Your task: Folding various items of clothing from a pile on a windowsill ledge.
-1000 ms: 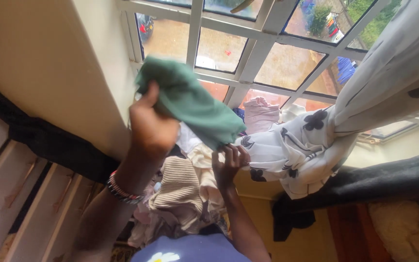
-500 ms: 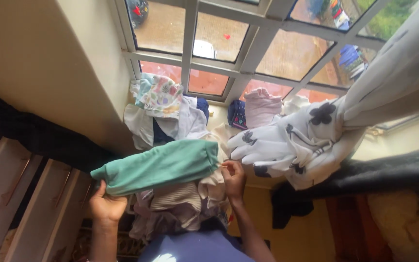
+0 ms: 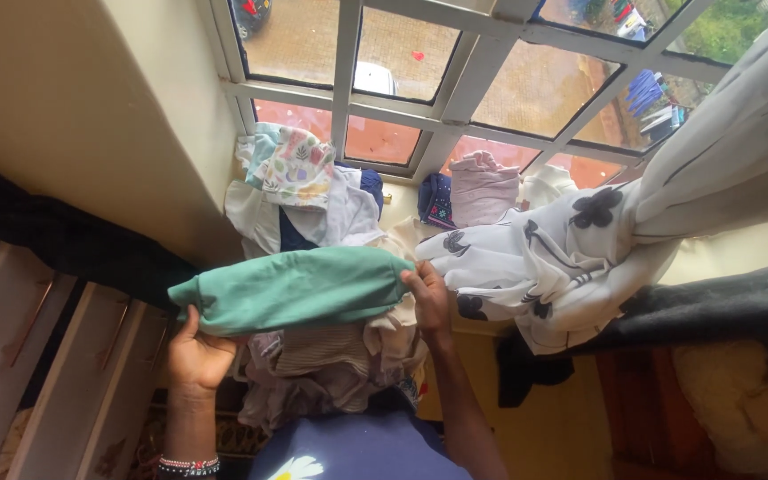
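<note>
Green garment (image 3: 291, 289) is covering the left hand (image 3: 196, 356) fingertips and most of the right hand (image 3: 427, 298) — grip details aren't showing. Clothes pile (image 3: 331, 364) is hiding underneath it; curtain (image 3: 633, 213) is running off the right edge.

Green garment (image 3: 295, 289): soft matt cloth, smooth knit, folded. Clothes pile (image 3: 335, 360) beneath: mixed cloth, one ribbed beige piece, one floral print (image 3: 293, 167). Curtain (image 3: 580, 249): thin, smooth white fabric with dark flowers; window frame (image 3: 344, 80) painted, glass panes glossy.
</note>
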